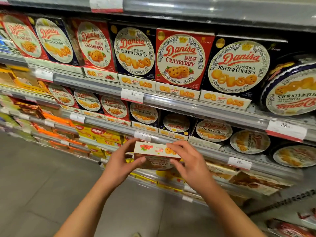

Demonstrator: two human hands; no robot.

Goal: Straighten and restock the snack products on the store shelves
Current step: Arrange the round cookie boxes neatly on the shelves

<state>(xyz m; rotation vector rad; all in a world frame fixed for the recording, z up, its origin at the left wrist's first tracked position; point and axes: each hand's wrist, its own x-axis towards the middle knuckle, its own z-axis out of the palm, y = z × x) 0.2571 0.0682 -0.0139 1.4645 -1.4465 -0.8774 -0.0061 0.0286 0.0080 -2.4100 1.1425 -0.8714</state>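
Note:
I hold a small red cranberry cookie box (153, 153) upside down in front of the shelves, at the level of the second shelf's rail. My left hand (122, 161) grips its left end, thumb on the front face. My right hand (186, 159) grips its right end with fingers curled over the top edge. On the upper shelf stand large red cranberry boxes (181, 59) and blue butter cookie boxes (237, 65) in a row. Smaller boxes of both kinds (114, 106) line the shelf below.
Round blue cookie tins (290, 89) lie on their sides at the right of both shelves, some upside down. One small blue box (176, 124) is upside down. Yellow and orange snack boxes (100, 134) fill lower shelves. Price tags (132, 94) sit on the rails. Grey floor (42, 177) lies at the left.

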